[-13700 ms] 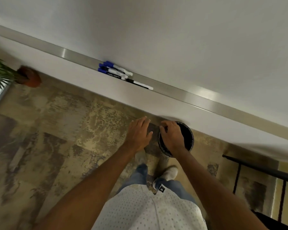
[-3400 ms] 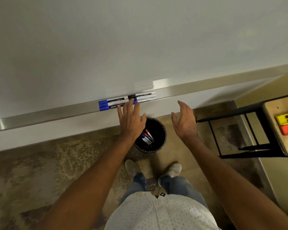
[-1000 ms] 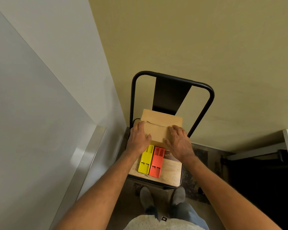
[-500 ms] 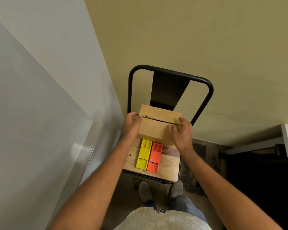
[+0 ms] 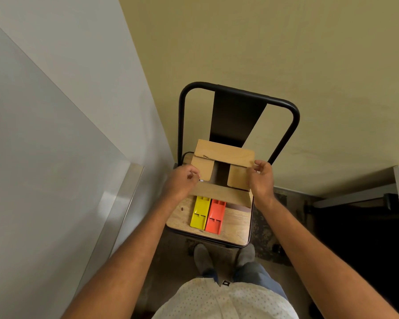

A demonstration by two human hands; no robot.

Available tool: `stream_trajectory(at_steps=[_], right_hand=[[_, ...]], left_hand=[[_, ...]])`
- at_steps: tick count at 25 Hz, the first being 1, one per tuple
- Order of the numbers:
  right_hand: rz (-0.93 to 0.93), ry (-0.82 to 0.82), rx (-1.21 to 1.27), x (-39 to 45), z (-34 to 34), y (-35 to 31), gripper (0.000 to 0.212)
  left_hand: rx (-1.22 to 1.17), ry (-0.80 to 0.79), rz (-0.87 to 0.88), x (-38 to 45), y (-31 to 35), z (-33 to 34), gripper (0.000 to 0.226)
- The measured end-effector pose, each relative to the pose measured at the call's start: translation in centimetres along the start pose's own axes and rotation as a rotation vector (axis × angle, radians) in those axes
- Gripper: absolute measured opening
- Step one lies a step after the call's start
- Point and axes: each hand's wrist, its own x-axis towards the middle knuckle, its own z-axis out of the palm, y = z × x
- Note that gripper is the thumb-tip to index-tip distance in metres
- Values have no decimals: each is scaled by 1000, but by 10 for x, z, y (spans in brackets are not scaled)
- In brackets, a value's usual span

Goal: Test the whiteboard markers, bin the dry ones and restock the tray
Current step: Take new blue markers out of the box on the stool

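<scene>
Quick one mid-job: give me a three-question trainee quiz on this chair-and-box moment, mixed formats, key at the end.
1. True or false: the cardboard box on the chair has its top flaps folded open.
2. Multiple choice: Which item lies directly beside the yellow piece? A) a blue marker B) an orange piece C) a black bin
3. Fill in: the left hand holds the box's ____ flap, the right hand the other.

Key: 1 true; 2 B; 3 left. What is inside the box cannot be seen.
</scene>
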Motion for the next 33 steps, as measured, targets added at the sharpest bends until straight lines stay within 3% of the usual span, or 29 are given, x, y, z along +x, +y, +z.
stream_trajectory(at_steps=[4, 7, 11, 14, 21, 27, 33], right_hand=[[-109, -3, -244, -3, 3, 9, 41], [-218, 16, -551, -11, 13, 16, 60], [-270, 74, -758, -15, 23, 20, 96], [-249, 58, -738, -14, 24, 22, 105], [-229, 30, -607, -16, 20, 13, 123], [-194, 20, -580, -17, 21, 9, 141], [-99, 2, -644, -16, 19, 10, 147]], left_hand=[[501, -97, 252, 1, 6, 14, 48], [779, -150, 348, 13, 12, 25, 67], [960, -170, 355, 24, 16, 32, 61], [875, -156, 313, 23, 14, 36, 56], [737, 48, 332, 20, 13, 44, 46], [627, 79, 276, 22, 18, 46, 24], [214, 177, 238, 25, 12, 37, 38]])
